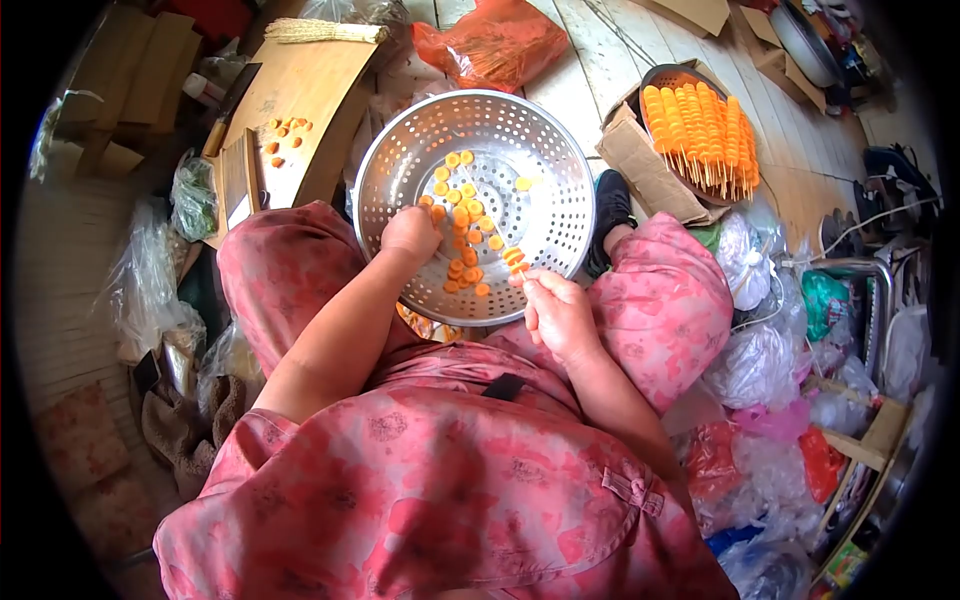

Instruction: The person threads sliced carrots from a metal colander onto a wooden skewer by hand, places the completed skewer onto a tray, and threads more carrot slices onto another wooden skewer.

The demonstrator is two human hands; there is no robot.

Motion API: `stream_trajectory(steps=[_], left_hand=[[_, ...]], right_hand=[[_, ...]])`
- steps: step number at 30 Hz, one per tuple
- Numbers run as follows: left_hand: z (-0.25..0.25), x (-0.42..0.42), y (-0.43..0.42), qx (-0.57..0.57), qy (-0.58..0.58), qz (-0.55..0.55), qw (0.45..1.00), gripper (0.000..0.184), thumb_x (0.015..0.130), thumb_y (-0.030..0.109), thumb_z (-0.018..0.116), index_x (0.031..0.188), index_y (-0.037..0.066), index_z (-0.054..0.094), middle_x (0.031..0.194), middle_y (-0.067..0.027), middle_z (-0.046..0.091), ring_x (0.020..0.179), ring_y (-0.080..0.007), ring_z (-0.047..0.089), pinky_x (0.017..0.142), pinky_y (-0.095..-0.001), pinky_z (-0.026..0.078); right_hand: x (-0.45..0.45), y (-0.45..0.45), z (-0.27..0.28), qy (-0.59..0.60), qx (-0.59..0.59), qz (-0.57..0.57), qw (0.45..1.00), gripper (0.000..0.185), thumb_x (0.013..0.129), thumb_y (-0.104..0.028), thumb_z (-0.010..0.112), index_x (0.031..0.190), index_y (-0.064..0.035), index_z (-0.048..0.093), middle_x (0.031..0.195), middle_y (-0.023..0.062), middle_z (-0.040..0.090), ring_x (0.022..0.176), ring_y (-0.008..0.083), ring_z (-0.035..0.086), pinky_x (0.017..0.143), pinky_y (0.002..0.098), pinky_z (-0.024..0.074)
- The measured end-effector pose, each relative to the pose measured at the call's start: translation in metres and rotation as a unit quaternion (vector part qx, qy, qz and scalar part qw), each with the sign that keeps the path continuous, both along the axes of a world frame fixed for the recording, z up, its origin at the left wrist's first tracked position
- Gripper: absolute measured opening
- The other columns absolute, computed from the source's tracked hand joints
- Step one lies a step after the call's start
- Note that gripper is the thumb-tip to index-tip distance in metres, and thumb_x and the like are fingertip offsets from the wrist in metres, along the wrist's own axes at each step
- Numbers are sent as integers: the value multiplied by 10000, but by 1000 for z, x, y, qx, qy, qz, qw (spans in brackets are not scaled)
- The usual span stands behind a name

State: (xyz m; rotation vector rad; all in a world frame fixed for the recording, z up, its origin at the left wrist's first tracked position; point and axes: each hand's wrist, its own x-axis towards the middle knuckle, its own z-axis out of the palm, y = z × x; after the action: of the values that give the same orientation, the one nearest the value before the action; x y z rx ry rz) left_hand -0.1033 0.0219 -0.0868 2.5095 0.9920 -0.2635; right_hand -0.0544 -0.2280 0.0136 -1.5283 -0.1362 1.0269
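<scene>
A perforated metal colander (560,140) rests at my lap with orange carrot slices (461,215) scattered over its middle. My right hand (556,310), at the colander's near right rim, is closed round the lower end of a thin skewer. Several carrot slices (514,257) are threaded on that skewer, which points up and left over the bowl. My left hand (411,236) is inside the colander on the left, its fingers curled beside the loose slices; what its fingertips hold, if anything, is hidden.
Finished carrot skewers (700,130) stand in a basket inside a cardboard box (645,170) at the right. A wooden board (320,75) with carrot pieces, a slicer (238,180) and a knife (230,110) lies left. A red bag (490,45) sits beyond; plastic bags (750,370) crowd the right.
</scene>
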Motion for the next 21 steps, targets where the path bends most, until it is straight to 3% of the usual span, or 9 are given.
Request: stream_trajectory(steps=[7,10,12,13,14,15,16,18,21], left_hand=[[3,0,-1,20,41,-59,997,207,687,206,717,819,64,645,900,-144,652,883,-309,619,799,-382,488],[11,-1,0,17,43,-91,995,178,711,155,706,824,42,630,873,-146,650,824,-263,642,726,-361,511],[26,3,3,-219,31,57,974,103,754,70,665,827,23,608,847,-121,643,767,-212,648,653,-313,531],[33,5,5,-219,30,57,974,103,754,70,665,827,23,608,847,-121,643,767,-212,648,653,-313,531],[39,6,7,-349,-95,172,916,108,763,59,651,850,18,601,835,-115,647,708,-225,648,645,-317,539],[42,7,12,-463,-217,278,813,116,772,47,637,874,12,594,824,-110,651,650,-237,648,637,-322,548],[40,7,21,-521,-298,287,746,131,793,5,613,916,10,567,830,-99,628,685,-217,640,637,-301,556],[67,12,23,-546,-328,332,696,106,810,3,599,910,-12,567,852,-111,620,720,-210,634,658,-294,561],[66,11,30,-555,-330,334,687,112,822,12,599,928,-13,571,871,-103,624,745,-198,629,672,-303,562]], right_hand=[[-2,-2,0,2,13,23,1000,241,934,-164,446,999,20,588,516,14,464,369,77,392,355,222,320],[-3,-3,2,5,17,35,999,237,934,-162,444,1001,11,592,516,11,462,375,73,396,357,220,321],[-3,-4,4,-8,10,55,998,237,939,-166,439,1004,2,595,514,5,458,386,68,404,362,218,323],[-3,-5,4,-8,11,54,998,237,939,-166,439,1004,2,595,514,5,458,386,68,404,362,218,323],[-4,-6,4,-4,8,65,998,239,941,-167,438,1003,1,597,514,2,458,390,66,407,366,215,325],[-4,-7,5,-1,6,76,997,241,943,-169,437,1002,-1,600,514,-2,458,394,63,409,370,213,327],[-5,-7,6,-2,7,77,997,241,943,-169,437,1002,-1,600,514,-2,458,394,63,409,370,213,327],[-5,-7,9,-1,4,88,996,242,946,-169,435,999,-6,607,515,-8,460,394,59,406,372,210,328],[-5,-7,10,7,11,86,996,243,945,-170,438,999,-9,612,515,-10,460,394,55,404,372,208,328]])
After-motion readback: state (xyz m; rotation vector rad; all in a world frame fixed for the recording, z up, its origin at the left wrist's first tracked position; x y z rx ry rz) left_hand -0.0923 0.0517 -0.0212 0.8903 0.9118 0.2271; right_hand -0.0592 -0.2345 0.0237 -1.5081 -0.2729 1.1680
